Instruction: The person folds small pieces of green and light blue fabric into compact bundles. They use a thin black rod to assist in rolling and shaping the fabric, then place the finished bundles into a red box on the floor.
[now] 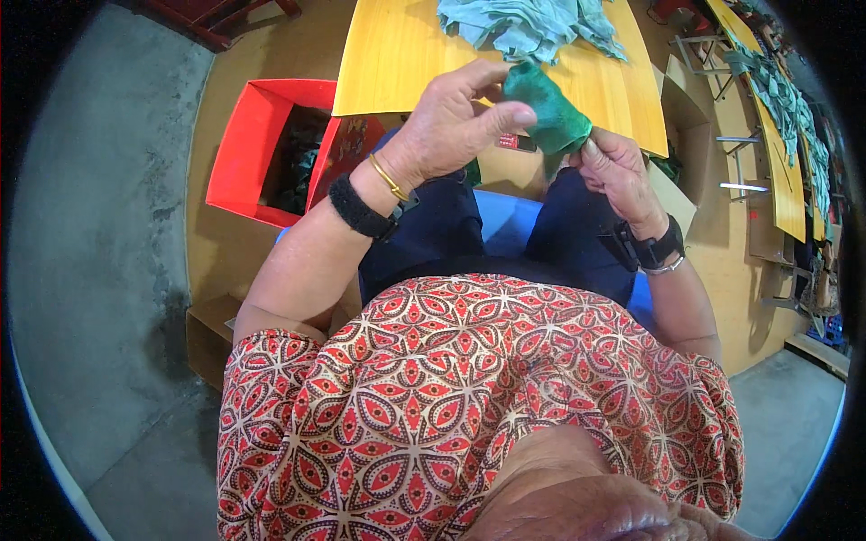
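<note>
A small dark-green cloth piece [552, 113] is held up between my two hands, just over the near edge of the table. My left hand [456, 117] grips its left side, with the fingertips hidden behind or inside the cloth and the thumb in front. At the lower right corner my right hand [621, 176] pinches the fabric between thumb and fingers. I cannot tell whether the piece is a glove, a sock or something else. Beyond it, a heap of pale green cloth pieces [532, 27] lies on the table.
The yellow wooden table [397, 54] stands in front of my knees. To its left is a red box [244, 149] with dark cloth inside. An open cardboard box [683, 117] stands at the right. Farther right, another long table [787, 180] bears more green cloth.
</note>
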Demonstrator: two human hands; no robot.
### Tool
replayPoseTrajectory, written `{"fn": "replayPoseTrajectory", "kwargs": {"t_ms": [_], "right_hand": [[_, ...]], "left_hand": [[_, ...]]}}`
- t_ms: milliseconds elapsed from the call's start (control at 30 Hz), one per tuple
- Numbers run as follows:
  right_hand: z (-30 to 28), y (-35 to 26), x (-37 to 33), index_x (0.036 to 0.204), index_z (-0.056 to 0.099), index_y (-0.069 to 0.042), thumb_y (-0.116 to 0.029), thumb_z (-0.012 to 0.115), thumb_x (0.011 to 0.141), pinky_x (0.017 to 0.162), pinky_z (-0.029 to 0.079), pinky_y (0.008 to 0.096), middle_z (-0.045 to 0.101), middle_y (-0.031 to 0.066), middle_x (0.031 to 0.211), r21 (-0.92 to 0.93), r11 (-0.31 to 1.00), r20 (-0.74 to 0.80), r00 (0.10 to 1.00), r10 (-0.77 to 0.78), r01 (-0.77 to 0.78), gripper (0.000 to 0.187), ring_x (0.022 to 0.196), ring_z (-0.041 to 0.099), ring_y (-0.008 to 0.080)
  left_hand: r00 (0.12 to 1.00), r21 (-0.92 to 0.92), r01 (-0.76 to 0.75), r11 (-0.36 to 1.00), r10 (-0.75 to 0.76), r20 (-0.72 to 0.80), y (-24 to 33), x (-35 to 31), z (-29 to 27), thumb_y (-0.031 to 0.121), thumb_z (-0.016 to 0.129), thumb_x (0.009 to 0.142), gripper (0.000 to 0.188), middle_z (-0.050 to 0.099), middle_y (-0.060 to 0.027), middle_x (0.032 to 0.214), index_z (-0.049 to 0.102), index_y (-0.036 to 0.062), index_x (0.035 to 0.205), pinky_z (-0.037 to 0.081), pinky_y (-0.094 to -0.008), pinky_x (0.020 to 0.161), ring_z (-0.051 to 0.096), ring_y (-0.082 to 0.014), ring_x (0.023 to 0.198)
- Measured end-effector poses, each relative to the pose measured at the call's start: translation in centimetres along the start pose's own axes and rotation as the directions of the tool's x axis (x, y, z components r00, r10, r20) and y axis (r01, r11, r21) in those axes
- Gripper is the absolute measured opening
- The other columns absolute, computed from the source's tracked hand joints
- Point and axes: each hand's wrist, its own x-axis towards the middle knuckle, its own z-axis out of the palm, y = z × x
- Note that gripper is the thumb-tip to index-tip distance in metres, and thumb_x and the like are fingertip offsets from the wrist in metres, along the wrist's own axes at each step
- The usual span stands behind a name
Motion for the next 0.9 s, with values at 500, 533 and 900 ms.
{"fn": "replayPoseTrajectory", "kwargs": {"t_ms": [500, 533, 900], "right_hand": [[1.5, -0.9, -0.3, 0.089, 0.053, 0.001, -0.018, 0.045, 0.085, 0.057, 0.038, 0.0211, 0.05, 0.0018, 0.065, -0.451, 0.854, -0.013, 0.955, -0.298, 0.26, 0.022, 0.059, 0.042, 0.0088], [1.9, -1.3, -0.4, 0.09, 0.053, 0.001, -0.018, 0.045, 0.085, 0.057, 0.038, 0.0212, 0.05, 0.0011, 0.065, -0.455, 0.844, -0.008, 0.947, -0.321, 0.283, 0.022, 0.059, 0.043, 0.009], [2.3, 0.4, -0.3, 0.082, 0.055, -0.001, -0.022, 0.047, 0.085, 0.047, 0.032, 0.0172, 0.049, -0.0033, 0.061, -0.033, 0.987, -0.135, 0.978, -0.159, 0.156, 0.022, 0.052, 0.038, 0.0029]], "left_hand": [[0.998, 0.295, -0.056, 0.954, 0.048, 0.034, 0.4, -0.7, 0.8, 0.019, 0.051, 0.083, 0.02, 0.057, -0.0009, 0.07, 0.056, 0.0001, 0.084, 0.042, -0.0209, 0.059, 0.051, -0.0054, 0.065], [0.998, 0.3, -0.054, 0.952, 0.041, 0.05, 0.5, -0.8, 0.9, 0.019, 0.051, 0.083, 0.019, 0.057, -0.0011, 0.07, 0.056, 0.0004, 0.084, 0.043, -0.0213, 0.059, 0.051, -0.0055, 0.065], [0.996, 0.163, -0.079, 0.983, 0.086, -0.034, 0.0, -0.8, 1.8, 0.019, 0.051, 0.083, 0.018, 0.057, -0.0024, 0.071, 0.054, 0.0016, 0.085, 0.042, -0.0215, 0.059, 0.051, -0.0071, 0.064]]}}
